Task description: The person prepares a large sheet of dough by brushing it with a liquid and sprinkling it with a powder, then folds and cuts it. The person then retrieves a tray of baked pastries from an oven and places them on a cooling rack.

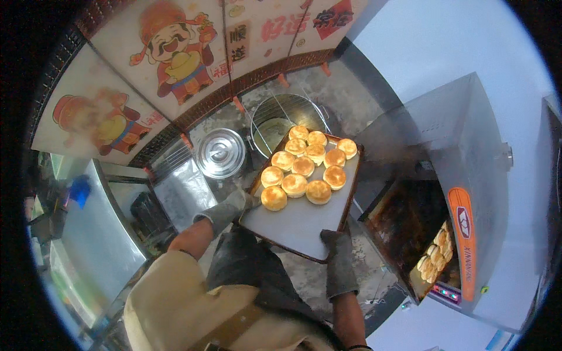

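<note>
Head view: left hand (225, 212), right hand (338, 257) grip tray (298, 225) with 12 buns (304, 166).

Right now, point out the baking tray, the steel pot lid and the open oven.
baking tray (295, 225): head view, bare front part of its surface.
steel pot lid (220, 152): head view, centre near the knob.
open oven (462, 169): head view, grey outer side wall.

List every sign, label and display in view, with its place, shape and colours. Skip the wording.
Large poster: wall panel, upper left; cartoon figure in red and gold on white.
Second poster: panel further left; faded red and yellow figure.
Red diamond paper: top centre wall.
Orange oval label: oven front edge, right; vertical, with red-and-white emblem.
Control display: below that label; small red lights.
</note>
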{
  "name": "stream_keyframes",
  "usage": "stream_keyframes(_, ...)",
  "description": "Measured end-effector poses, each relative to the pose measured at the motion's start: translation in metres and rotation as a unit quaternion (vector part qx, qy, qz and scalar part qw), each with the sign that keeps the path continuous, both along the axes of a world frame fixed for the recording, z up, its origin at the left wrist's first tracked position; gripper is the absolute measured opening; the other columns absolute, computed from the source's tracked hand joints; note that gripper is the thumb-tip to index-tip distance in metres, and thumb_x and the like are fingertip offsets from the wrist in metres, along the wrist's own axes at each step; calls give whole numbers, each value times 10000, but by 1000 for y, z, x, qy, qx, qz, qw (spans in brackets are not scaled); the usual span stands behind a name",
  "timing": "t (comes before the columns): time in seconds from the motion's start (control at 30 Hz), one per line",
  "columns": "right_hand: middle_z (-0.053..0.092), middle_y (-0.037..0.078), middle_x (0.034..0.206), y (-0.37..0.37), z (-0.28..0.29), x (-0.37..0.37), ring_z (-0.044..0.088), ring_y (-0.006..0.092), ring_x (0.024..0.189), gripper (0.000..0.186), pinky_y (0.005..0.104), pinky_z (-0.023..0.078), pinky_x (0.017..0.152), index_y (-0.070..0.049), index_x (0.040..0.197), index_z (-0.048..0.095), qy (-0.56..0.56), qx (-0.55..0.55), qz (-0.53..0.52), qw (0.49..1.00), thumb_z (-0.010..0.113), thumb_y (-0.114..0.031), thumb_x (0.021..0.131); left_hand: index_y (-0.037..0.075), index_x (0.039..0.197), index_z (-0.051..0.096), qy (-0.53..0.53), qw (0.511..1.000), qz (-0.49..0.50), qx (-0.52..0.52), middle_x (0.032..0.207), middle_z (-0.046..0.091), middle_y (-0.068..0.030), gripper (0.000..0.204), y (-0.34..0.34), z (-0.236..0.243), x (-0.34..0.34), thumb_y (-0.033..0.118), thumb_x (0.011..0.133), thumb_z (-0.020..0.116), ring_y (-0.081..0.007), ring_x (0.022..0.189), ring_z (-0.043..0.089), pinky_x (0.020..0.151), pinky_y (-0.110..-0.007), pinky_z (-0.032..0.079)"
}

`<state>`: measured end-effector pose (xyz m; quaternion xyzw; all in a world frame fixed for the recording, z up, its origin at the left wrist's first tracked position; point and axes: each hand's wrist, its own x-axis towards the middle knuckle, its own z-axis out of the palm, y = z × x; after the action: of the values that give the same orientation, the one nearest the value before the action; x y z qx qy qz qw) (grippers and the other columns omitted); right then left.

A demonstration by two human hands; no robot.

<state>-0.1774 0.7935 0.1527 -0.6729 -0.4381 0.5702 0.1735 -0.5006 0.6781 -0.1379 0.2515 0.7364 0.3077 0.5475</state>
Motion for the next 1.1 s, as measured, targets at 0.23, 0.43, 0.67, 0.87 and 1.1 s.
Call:
stream_keyframes(0.23, 742, 88, 1049, -11, 19, -28, 665, 243, 982, 323, 399, 541, 915, 21, 1167, 750, -62, 125, 123, 983, 733, -241, 979, -63, 1149, 786, -55, 998, 22, 5, 1004, 799, -186, 577, 17, 42, -30, 413, 859, 935, -248, 879, 756, 787, -422, 605)
stream_keyframes(0.43, 768, 138, 1067, 4, 21, -36, 693, 261, 993, 366, 411, 547, 904, 46, 1188, 741, -57, 33, 72, 995, 745, -248, 970, -42, 1102, 790, -35, 999, -18, -17, 957, 788, -171, 534, 23, 62, -53, 425, 878, 918, -236, 838, 736, 759, -421, 591)
stream_keyframes(0.67, 763, 136, 1060, 6, 20, -40, 694, 242, 984, 352, 417, 563, 887, 49, 1174, 743, -72, 91, 92, 989, 734, -234, 966, -18, 1046, 795, -23, 999, -27, -36, 901, 774, -153, 491, 22, 74, -64, 439, 900, 900, -222, 790, 713, 725, -419, 575)
stream_keyframes(0.87, 751, 119, 1063, 8, 44, -60, 684, 235, 982, 285, 406, 560, 893, 21, 1133, 760, -8, 71, 36, 997, 700, -214, 984, 3, 999, 799, -20, 998, -38, -37, 853, 762, -137, 462, 27, 83, -68, 451, 919, 884, -210, 749, 693, 697, -417, 562)
stream_keyframes(1.1, 740, 89, 1038, 3, 46, -59, 666, 224, 968, 283, 400, 555, 882, 21, 1095, 775, -43, 123, 87, 988, 742, -228, 964, 28, 944, 804, 0, 998, -42, -40, 798, 749, -119, 441, 29, 92, -70, 464, 942, 865, -197, 702, 669, 663, -416, 545)
